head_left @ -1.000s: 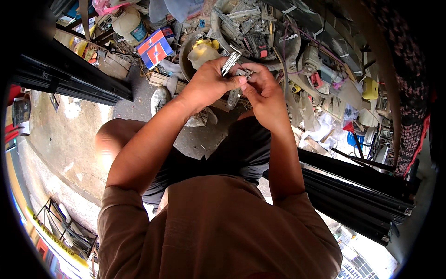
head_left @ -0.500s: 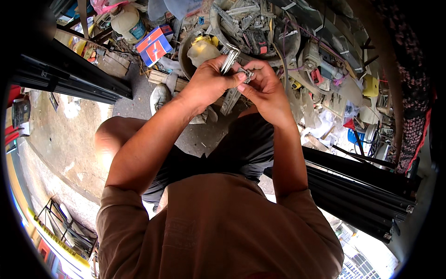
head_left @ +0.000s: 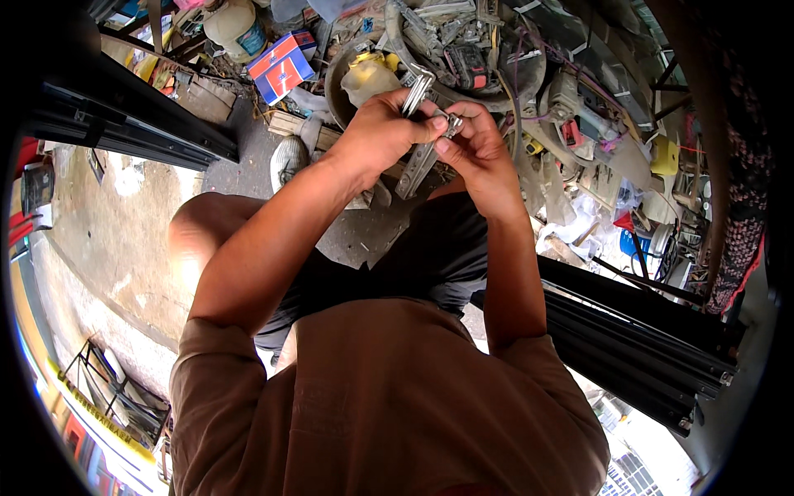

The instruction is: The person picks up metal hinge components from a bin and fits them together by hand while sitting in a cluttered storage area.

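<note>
Held in front of me is a silver metal hinge (head_left: 418,91) made of narrow flat bars, and a wider bar with holes hangs below my fingers. My left hand (head_left: 374,136) is closed around its upper part, thumb pressing near the middle. The thumb and fingers of my right hand (head_left: 486,161) pinch a small metal fitting (head_left: 452,126) at its right side. Fingers cover much of the joint, so I cannot see how the pieces connect. Both hands are close together above my knees.
Ahead lies a round tub (head_left: 339,83) with a yellow-topped item, beside heaps of metal scraps. A blue and orange box (head_left: 281,70) and a white jug (head_left: 236,31) sit left of it. Black metal profiles (head_left: 628,339) flank me on both sides. A shoe (head_left: 288,161) shows below.
The view has shifted slightly. My hands stay on the hinge, with the grip nearly the same and the fingers at the small fitting slightly rearranged.
</note>
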